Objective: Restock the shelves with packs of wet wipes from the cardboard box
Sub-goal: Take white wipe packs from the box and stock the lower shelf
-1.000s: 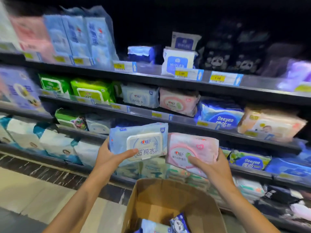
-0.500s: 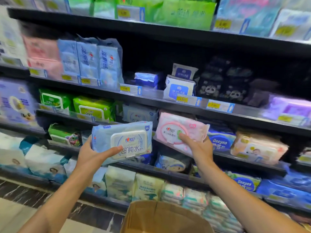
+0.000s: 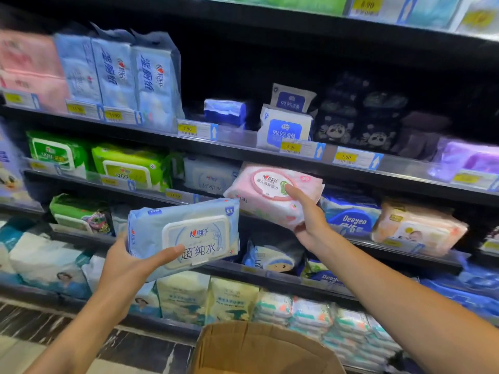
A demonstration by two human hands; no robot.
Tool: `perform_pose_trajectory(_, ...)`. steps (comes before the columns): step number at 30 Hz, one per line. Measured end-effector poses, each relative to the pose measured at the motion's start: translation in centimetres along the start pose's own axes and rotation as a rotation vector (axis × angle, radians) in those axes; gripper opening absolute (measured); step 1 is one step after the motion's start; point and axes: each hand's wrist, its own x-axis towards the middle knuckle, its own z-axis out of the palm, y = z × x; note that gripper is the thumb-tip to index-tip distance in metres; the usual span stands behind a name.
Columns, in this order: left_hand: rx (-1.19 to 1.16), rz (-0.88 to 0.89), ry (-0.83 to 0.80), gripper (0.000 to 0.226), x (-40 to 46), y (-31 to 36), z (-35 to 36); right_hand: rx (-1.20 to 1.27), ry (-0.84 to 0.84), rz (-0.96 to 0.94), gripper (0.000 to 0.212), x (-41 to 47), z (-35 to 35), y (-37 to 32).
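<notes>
Pink pack (image 3: 272, 195) raised shelfward (right hand (image 3: 307, 220))

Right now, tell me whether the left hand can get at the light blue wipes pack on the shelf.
Probably not yet: the left hand already grips a blue wipes pack, which sits in front of the shelved light blue pack.

Soft plastic film, matt cardboard, dark shelving

The blue pack (image 3: 186, 233) and the pink pack (image 3: 272, 195) were wrapped in crinkled, faintly glossy plastic film with smooth hard plastic lids; the cardboard box (image 3: 259, 349) looked matt, rough brown; the shelf edge (image 3: 243, 147) was smooth and dark.
</notes>
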Motion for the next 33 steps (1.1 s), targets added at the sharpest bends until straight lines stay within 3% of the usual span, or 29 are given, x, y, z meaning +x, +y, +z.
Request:
perform_pose_trajectory(3,0.026,0.003,-0.015,0.094,0.0,0.0,0.1,0.074,0.039,0.001,0.064,1.0,0.6,-0.4)
perform_pose_trajectory(7,0.049,0.015,-0.029,0.095,0.1,0.3,0.3,-0.112,0.137,-0.072,0.084,2.0,1.1,-0.6)
perform_pose_trajectory(14,0.044,0.035,-0.074,0.092,-0.3,0.7,0.2,-0.502,0.137,-0.280,0.043,3.5,0.3,-1.3)
perform_pose_trajectory(22,0.075,0.047,-0.111,0.089,-0.5,1.2,0.4,-0.994,0.357,-0.345,0.065,4.9,-0.7,-0.9)
perform_pose_trajectory(28,0.072,0.048,-0.064,0.090,-0.1,0.5,1.2,-1.202,0.267,-0.412,0.039,5.6,-0.8,0.1)
perform_pose_trajectory(30,0.067,0.034,-0.064,0.089,-0.1,0.4,1.2,-1.328,0.295,-0.505,0.031,5.4,-0.8,0.8)
perform_pose_trajectory(33,0.062,0.033,-0.051,0.089,-0.3,0.8,1.3,-1.342,0.301,-0.843,0.048,4.1,-1.1,2.2)
